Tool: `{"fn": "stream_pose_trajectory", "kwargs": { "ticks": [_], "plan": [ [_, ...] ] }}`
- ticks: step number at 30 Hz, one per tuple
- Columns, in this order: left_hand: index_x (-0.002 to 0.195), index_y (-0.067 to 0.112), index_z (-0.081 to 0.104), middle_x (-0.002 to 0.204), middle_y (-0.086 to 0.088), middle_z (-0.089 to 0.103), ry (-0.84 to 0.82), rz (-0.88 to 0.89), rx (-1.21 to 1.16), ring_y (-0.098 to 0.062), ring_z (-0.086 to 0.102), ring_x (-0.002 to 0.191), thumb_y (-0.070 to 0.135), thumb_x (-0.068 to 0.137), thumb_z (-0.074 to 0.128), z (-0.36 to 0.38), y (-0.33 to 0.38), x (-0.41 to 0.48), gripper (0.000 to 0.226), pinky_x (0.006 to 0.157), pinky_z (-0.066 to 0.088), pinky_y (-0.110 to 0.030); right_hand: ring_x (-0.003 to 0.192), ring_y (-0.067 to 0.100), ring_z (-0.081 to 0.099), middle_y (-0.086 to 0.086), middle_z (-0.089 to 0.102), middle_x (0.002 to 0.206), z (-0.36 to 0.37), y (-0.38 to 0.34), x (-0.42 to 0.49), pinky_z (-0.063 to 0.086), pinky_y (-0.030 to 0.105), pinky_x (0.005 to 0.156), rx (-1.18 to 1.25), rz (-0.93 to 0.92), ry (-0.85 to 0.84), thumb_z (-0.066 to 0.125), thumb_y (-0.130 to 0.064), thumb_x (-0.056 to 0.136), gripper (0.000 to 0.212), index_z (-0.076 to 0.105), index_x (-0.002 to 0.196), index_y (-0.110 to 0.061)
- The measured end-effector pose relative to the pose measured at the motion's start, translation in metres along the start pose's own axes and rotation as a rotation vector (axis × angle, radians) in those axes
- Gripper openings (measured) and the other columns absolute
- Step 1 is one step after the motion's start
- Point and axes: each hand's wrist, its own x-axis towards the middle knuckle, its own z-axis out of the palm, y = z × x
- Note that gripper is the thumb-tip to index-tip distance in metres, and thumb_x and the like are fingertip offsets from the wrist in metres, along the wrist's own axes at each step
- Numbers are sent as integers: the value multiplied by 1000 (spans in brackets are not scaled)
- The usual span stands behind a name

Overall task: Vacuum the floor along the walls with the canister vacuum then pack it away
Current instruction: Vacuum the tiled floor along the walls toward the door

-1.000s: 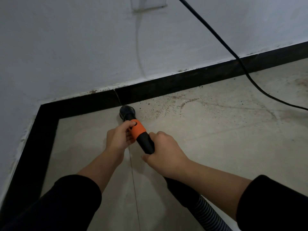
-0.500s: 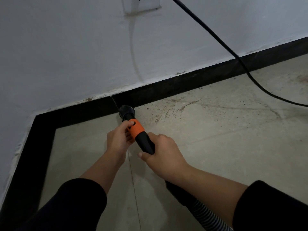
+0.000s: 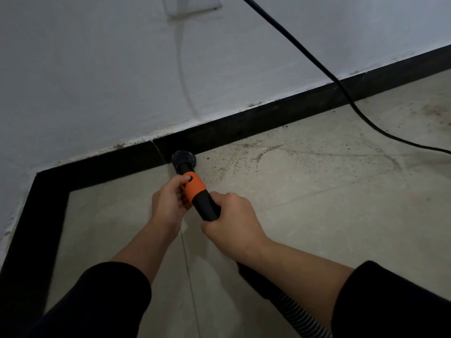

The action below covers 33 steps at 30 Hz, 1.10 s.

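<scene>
blocked: black baseboard (image 3: 244,128) across upper frame | cable (image 3: 341,93) crossing right | free: bare floor (image 3: 317,215) centre-right

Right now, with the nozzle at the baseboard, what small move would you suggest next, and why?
Probably slide the nozzle right along the baseboard: dark grit lies there, while the floor toward the corner looks clean.

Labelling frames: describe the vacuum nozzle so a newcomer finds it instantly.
Follow the black baseboard left toward the corner. The nozzle sits on the floor against it, a round black head, the only thing touching the baseboard, at the end of the wand with the orange band.
</scene>
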Motion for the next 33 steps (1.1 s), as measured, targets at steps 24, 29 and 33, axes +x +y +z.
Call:
{"fn": "stream_pose_trajectory", "kwargs": {
  "ticks": [24,29,33],
  "plan": [
    [103,1,62,93,-15,62,-113,-85,70,-26,59,86,13,87,59,-17,-12,-39,20,82,51,-36,52,13,41,0,45,62,-16,1,-46,29,19,43,-31,15,-72,63,-5,73,13,53,77,-12],
    [114,-3,60,102,-20,61,-138,-98,80,-30,58,94,15,88,58,-13,-16,-43,32,85,51,-38,58,19,50,2,52,63,-22,4,-49,38,25,50,-8,44,-38,66,-6,72,12,63,84,-8],
    [117,-4,60,102,-19,61,-148,-106,78,-29,59,93,16,88,59,-5,-18,-45,35,83,51,-37,59,19,51,4,55,65,-31,7,-51,38,24,50,1,67,-32,67,-5,73,12,66,84,-9]
  ]
}}
